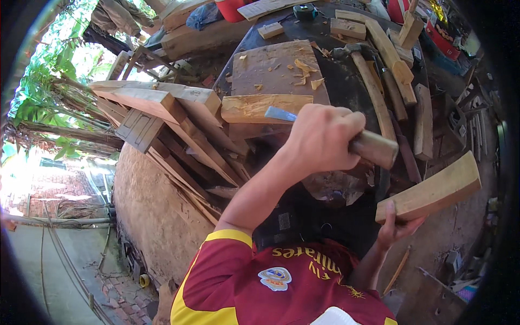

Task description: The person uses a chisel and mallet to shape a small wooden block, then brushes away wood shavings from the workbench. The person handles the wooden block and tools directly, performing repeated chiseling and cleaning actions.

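The left grip (327, 135) is wrapped firmly round the handle of a chisel (381, 150), whose butt sticks out to the right and near side. The chisel's blue blade points left and slightly far, its tip over the right half of a pale block (249, 109); whether the edge touches the wood, I cannot tell. The block lies crosswise at the near part of a brown board (260, 67), and its near face looks rough and cut. Shavings (305, 66) are scattered on the board, mostly at its right.

The right grip (399, 228) pinches a thick, curved slab (430, 189) by its left end, thumb on the near face and the other fingers underneath. The slab is well apart from the chisel, near and to the right, its other end tilted to the far right.

The board rests on a dark desk (337, 76). Right of it lie a hammer (372, 86), head to the far side, a long bent strip (381, 38) and a short bar (423, 122). Far on the desk are a small offcut (271, 30) and a tape measure (306, 12). Left of the desk lean several planks (160, 100).
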### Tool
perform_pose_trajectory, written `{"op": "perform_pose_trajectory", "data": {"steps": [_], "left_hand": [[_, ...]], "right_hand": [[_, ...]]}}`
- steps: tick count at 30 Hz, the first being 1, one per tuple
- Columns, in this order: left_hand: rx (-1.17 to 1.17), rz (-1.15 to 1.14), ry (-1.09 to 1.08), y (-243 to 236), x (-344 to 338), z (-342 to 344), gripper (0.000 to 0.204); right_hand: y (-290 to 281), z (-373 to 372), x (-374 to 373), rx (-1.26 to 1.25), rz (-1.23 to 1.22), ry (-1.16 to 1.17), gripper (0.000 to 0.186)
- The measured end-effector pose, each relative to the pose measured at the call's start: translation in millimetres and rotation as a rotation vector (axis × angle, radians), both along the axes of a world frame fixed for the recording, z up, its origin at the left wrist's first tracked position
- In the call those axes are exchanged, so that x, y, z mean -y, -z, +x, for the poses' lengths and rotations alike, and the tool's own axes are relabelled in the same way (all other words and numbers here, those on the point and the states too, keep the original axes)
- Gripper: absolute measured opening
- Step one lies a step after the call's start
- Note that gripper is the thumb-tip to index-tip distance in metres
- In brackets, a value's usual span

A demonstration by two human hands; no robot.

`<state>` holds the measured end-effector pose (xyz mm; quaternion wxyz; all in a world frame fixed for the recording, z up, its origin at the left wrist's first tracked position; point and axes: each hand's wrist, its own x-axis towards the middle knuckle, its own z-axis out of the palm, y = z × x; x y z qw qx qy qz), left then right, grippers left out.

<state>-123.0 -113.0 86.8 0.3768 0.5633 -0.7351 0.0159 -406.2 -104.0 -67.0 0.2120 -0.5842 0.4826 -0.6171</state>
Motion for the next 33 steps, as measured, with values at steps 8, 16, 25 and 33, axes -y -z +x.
{"op": "perform_pose_trajectory", "data": {"steps": [8,16,25,33], "left_hand": [[-0.071,-0.097,-0.102,12,1,20,0.028],[-0.112,-0.112,-0.135,7,-2,28,0.028],[-0.224,-0.165,-0.167,9,1,36,0.022],[-0.256,-0.170,-0.181,5,-1,40,0.019]], "right_hand": [[-5,7,0,0.035,-0.018,-0.067,0.087],[-6,11,-1,0.030,-0.027,-0.113,0.087],[-41,33,6,0.089,-0.060,-0.112,0.087],[-102,79,20,0.531,-0.215,0.126,0.082]]}}
